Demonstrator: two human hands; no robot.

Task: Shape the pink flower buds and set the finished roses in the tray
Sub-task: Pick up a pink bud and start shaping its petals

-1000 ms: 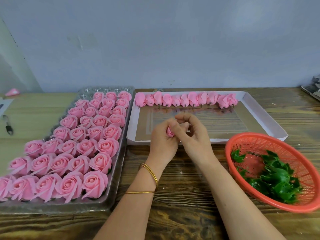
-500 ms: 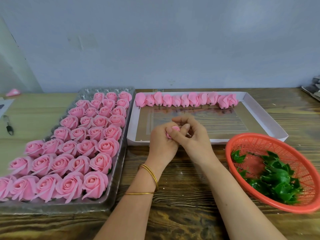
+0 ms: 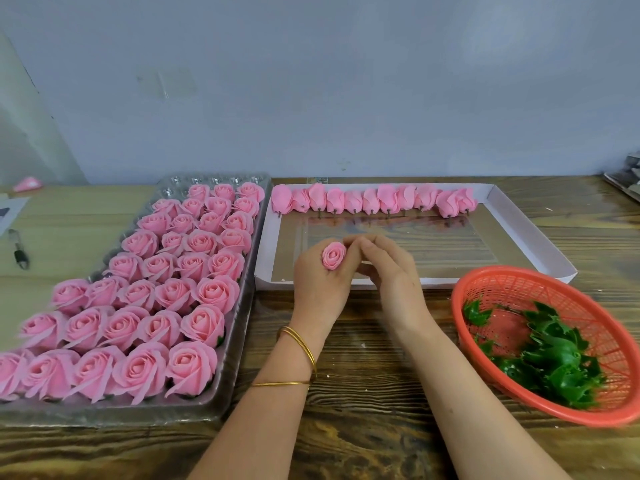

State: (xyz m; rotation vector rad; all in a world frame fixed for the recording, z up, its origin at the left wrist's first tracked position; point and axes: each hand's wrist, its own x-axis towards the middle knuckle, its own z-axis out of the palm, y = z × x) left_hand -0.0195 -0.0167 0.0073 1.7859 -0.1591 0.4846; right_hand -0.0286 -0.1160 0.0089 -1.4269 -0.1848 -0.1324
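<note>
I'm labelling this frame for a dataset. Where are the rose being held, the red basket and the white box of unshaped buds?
held rose [image 3: 334,255], head view, on its spiral centre.
red basket [image 3: 491,276], head view, on its far rim.
white box [image 3: 540,252], head view, on its right wall.

Both forearms reached forward from the bottom edge, bare and converging toward the middle. The left hand [image 3: 320,285] was raised with its back to the camera, fingers curled closed around a small pink bud [image 3: 334,256] that showed above the knuckles. Thin gold bangles [image 3: 300,344] circled the left wrist. The right hand [image 3: 391,275] lay just beside it, fingers bent, fingertips [image 3: 351,241] touching the left hand's fingers next to the bud.
</note>
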